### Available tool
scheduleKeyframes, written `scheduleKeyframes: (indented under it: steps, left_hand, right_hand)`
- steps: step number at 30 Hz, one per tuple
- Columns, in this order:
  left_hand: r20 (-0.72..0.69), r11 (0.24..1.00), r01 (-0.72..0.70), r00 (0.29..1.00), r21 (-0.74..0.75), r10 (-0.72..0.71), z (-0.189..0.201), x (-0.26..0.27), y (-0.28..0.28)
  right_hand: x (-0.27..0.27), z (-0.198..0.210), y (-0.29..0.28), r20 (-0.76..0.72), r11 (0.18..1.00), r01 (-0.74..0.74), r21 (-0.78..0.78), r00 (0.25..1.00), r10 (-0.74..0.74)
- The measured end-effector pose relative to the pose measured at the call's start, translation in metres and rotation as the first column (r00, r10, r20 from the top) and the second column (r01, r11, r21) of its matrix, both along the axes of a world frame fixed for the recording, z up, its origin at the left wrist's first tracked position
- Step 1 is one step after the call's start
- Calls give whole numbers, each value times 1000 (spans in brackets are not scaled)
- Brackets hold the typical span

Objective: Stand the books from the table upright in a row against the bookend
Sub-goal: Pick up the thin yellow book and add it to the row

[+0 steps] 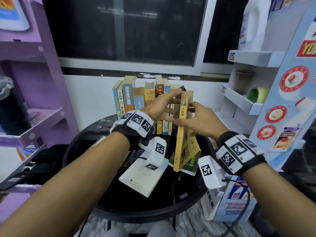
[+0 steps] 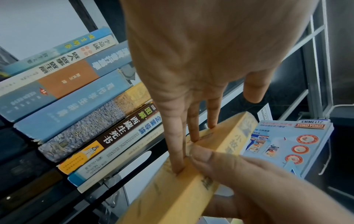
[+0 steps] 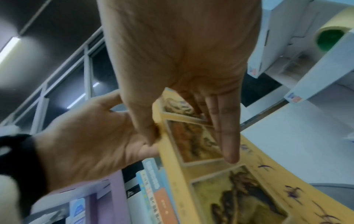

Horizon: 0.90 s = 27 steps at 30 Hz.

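Note:
A yellow book (image 1: 183,134) stands tilted on the round black table (image 1: 82,151), just right of a row of upright books (image 1: 136,100) at the back. My left hand (image 1: 171,106) presses straight fingers (image 2: 176,151) against the yellow book's (image 2: 226,136) left cover. My right hand (image 1: 193,113) pinches that book (image 3: 210,189) near its top, thumb on the spine side and fingers on the front cover. A white book (image 1: 143,177) lies flat at the table's front. A green book (image 1: 191,161) leans under the yellow one. I cannot make out the bookend.
A purple shelf unit (image 1: 25,100) stands at the left and a white display shelf (image 1: 239,101) with a tape roll (image 1: 256,94) at the right. A light blue printed stand (image 1: 282,100) and a carton (image 1: 236,202) crowd the table's right side. A dark window (image 1: 128,31) is behind.

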State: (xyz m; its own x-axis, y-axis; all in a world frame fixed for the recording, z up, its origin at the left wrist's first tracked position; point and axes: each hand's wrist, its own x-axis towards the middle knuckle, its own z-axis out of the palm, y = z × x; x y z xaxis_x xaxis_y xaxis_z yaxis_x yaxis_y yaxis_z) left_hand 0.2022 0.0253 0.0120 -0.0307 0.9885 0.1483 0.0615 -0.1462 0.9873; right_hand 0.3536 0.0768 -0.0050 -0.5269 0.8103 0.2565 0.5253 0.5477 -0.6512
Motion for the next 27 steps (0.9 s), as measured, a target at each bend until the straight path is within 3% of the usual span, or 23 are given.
scheduleKeyframes:
  steps: [6,12,14,18,20,23,27]
  left_hand:
    - [-147,999,37,988,9,-35,2,-3,6]
    - [-272,998,68,960,9,-63,2,-8,18]
    - [-287,998,29,958,55,-12,5,-8,21]
    - [-285,954,-151,932,260,226,5,-16,35]
    - [-327,904,-237,874,356,358,3,-23,44]
    - [-436,822,-349,717,451,544,6,-31,55]
    - [-633,796,-364,484,483,605,7,-47,73]
  right_hand:
    - [-8,7,1,-35,981,191,40,981,-189]
    - [-7,11,12,-78,961,244,132,969,-235]
    - [-7,15,15,-83,954,264,145,964,-254]
    - [-8,22,20,-105,948,278,157,959,-264]
    - [-9,25,23,-120,948,280,154,957,-263]
    - [-11,26,30,-123,944,287,166,955,-269]
    - [-12,24,41,-116,934,295,203,954,-277]
